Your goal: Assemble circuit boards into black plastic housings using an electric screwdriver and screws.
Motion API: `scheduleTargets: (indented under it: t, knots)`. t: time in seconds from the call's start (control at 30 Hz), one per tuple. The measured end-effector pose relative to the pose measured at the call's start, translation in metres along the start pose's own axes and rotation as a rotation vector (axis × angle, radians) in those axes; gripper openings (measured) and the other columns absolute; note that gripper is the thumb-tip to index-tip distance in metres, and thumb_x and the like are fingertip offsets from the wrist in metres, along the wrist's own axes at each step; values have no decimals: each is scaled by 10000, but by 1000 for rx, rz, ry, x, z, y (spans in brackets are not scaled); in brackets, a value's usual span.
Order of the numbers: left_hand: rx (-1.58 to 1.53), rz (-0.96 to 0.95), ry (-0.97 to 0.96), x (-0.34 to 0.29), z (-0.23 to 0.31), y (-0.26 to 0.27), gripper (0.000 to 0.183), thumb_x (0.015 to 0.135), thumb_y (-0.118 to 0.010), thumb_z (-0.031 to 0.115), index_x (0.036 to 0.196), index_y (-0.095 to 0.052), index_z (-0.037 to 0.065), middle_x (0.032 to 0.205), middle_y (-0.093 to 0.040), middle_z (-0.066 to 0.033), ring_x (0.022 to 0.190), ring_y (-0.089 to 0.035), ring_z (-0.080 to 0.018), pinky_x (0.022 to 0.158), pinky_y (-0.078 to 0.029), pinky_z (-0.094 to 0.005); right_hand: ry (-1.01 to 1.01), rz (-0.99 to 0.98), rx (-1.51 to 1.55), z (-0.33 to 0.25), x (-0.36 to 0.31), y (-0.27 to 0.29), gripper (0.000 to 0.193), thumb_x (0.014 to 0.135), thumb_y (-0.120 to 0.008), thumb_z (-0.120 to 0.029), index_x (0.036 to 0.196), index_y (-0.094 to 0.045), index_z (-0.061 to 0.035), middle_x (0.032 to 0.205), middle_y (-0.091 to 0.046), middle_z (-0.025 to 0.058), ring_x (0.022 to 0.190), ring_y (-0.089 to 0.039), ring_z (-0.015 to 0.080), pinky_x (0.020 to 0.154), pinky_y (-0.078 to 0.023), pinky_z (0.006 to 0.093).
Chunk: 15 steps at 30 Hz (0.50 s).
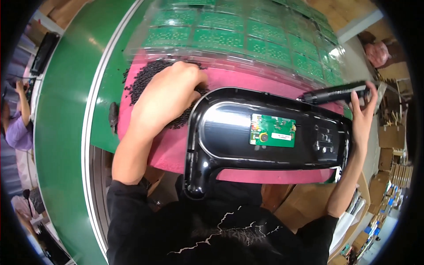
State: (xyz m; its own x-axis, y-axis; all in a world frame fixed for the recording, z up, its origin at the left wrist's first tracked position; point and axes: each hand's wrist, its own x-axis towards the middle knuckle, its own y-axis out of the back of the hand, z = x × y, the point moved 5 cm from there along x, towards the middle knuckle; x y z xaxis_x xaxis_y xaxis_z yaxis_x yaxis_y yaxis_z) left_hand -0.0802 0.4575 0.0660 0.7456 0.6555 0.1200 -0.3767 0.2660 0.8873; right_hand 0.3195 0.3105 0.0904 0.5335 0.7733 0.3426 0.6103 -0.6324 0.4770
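A pile of small black screws (148, 75) lies spread on a pink mat (168, 154). My left hand (170, 95) is over it, fingers curled down among the screws; whatever the fingertips pinch is hidden. With its fingers around the body, my right hand (363, 108) holds a black electric screwdriver (331, 93), its tip pointing left above the housing's far edge. In front of me rests a glossy black plastic housing (229, 145), open side up, with a leg-like part at its left. Inside it sits a green circuit board (282, 128) with a round yellowish component.
Behind the mat stand clear plastic trays (221, 55) filled with several green circuit boards. A green belt or table (66, 115) with a white rail runs along the left. Other people (20, 130) work at the far left. Cardboard boxes (391, 137) are stacked at the right.
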Motion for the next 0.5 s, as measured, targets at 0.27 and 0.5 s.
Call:
scheduleTargets:
  t: [0.27,0.5]
  knots:
    - [17,56,-29,0,-5,1,160,708,-681,-37,869,-678,-46,828,-662,-195,778,-645,-359,729,-509,-399,-224,-307,765,-56,-3,-86,450,899,-665,-87,1282,-446,-5,1090,-610,108,1016,-597,210,925,-462,351]
    - [-553,211,-67,8,33,9,117,768,-735,-21,884,-721,-29,881,-703,-103,817,-665,-169,728,-520,-265,-77,-326,1466,-98,-30,-93,250,972,-561,-233,1157,-504,-75,849,-496,14,861,-503,160,962,-399,400]
